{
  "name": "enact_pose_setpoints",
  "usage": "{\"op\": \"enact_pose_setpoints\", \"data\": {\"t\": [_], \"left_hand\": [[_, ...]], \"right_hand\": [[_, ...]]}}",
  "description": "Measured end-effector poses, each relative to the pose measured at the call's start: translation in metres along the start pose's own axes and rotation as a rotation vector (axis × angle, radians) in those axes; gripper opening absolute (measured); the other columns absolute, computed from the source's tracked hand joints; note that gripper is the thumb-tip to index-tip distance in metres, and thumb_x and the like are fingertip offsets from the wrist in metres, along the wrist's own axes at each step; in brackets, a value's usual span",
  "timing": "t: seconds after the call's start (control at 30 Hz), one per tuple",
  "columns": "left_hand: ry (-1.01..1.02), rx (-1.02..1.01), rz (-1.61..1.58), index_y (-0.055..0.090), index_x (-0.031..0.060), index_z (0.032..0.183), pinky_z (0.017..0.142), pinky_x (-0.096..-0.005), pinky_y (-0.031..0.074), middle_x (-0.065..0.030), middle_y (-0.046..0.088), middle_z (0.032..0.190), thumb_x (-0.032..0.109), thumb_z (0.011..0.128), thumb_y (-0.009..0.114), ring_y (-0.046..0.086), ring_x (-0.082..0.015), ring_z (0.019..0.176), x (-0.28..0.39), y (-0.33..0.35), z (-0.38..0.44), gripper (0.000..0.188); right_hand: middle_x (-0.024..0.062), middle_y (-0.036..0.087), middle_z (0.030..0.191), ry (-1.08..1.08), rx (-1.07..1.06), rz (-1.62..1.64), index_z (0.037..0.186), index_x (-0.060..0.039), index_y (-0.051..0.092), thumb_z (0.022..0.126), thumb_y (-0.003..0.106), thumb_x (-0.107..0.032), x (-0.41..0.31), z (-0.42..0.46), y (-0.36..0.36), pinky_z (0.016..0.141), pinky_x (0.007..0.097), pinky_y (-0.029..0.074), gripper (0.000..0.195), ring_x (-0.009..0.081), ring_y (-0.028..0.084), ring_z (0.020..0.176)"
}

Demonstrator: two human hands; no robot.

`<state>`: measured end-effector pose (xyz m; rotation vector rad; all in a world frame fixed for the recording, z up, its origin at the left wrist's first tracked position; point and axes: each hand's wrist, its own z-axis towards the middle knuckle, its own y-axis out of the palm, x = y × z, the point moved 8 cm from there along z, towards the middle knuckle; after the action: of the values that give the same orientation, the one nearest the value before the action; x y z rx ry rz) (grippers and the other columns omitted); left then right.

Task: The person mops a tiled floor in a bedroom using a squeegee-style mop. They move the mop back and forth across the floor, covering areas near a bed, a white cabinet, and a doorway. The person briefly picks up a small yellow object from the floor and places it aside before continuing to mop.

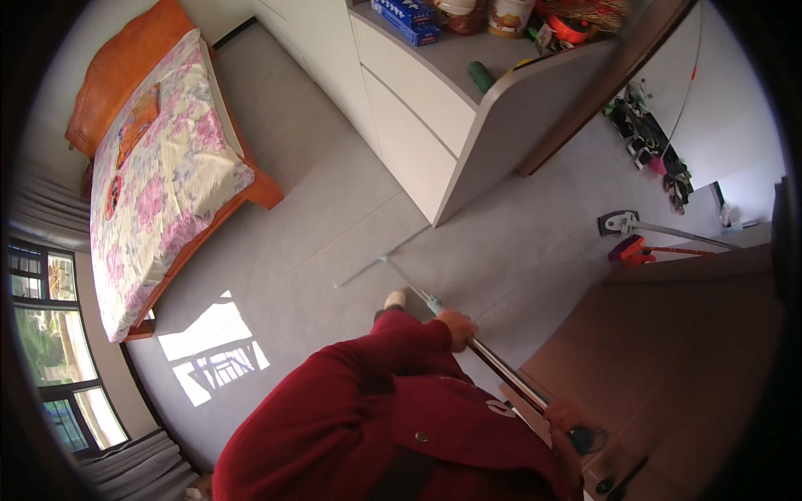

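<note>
A long metal pole (510, 374) runs slantwise across my front. It ends on the grey floor in a thin, wide T-shaped head, apparently a floor squeegee (384, 257). My left hand (458, 329), at the end of a red sleeve, wraps the pole just behind a pale green collar (434, 304). Nearer my body, my right hand (562, 418) grips the upper end beside a dark blue end cap (581, 440); it is slightly blurred. One end of the squeegee head lies close to the lower corner of a white cabinet (413, 144). A light-coloured shoe (395, 300) shows beside the pole.
To the left stands a wooden bed (266, 191) with a floral sheet (150, 200). Boxes and jars crowd the cabinet top (448, 59). On the right are a flat mop (619, 222), a purple-and-orange broom (626, 248) and a row of shoes (645, 141). Sunlight patches the floor.
</note>
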<state>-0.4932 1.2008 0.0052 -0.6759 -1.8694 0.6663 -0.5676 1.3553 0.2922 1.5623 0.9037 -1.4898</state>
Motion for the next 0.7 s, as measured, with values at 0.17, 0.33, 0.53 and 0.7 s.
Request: {"op": "enact_pose_setpoints", "data": {"t": [0.17, 0.33, 0.53, 0.7], "left_hand": [[0.141, -0.024, -0.087, 0.058, 0.0132, 0.078, 0.062, -0.0469, 0.048, -0.0097, 0.06, 0.081, 0.02, 0.07, 0.061, 0.061, -0.0324, 0.079, 0.046, 0.023, -0.006, 0.011], [0.118, 0.082, -0.06, 0.058, 0.0131, 0.078, 0.063, -0.0465, 0.047, -0.0098, 0.06, 0.08, 0.021, 0.07, 0.061, 0.06, -0.0325, 0.081, 0.045, 0.026, -0.015, 0.011], [0.036, 0.063, 0.021, 0.061, 0.013, 0.076, 0.063, -0.0462, 0.049, -0.0097, 0.063, 0.08, 0.02, 0.067, 0.062, 0.062, -0.0323, 0.082, 0.033, -0.009, -0.03, 0.011], [0.034, 0.14, 0.042, 0.06, 0.0146, 0.079, 0.065, -0.0446, 0.048, -0.0088, 0.061, 0.082, 0.019, 0.065, 0.064, 0.061, -0.0306, 0.083, -0.001, -0.024, -0.029, 0.015]], "right_hand": [[0.008, 0.051, 0.071, 0.034, 0.036, -0.004, 0.072, -0.0059, 0.049, 0.072, 0.061, -0.004, -0.013, -0.045, -0.017, 0.072, 0.035, 0.043, 0.012, 0.0232, 0.05, 0.075], [0.0077, 0.05, 0.072, 0.09, -0.003, -0.02, 0.072, -0.0065, 0.048, 0.072, 0.061, -0.005, -0.027, -0.045, -0.004, 0.072, 0.0344, 0.042, 0.013, 0.0231, 0.048, 0.076], [0.0067, 0.05, 0.067, -0.066, -0.193, -0.05, 0.069, -0.006, 0.049, 0.068, 0.06, -0.002, -0.038, -0.015, 0.013, 0.065, 0.0364, 0.045, 0.012, 0.0237, 0.051, 0.066], [0.0072, 0.054, 0.061, -0.074, -0.05, -0.017, 0.063, -0.0041, 0.049, 0.064, 0.06, 0.0, -0.017, 0.001, 0.022, 0.062, 0.0365, 0.048, 0.012, 0.0252, 0.054, 0.062]]}}
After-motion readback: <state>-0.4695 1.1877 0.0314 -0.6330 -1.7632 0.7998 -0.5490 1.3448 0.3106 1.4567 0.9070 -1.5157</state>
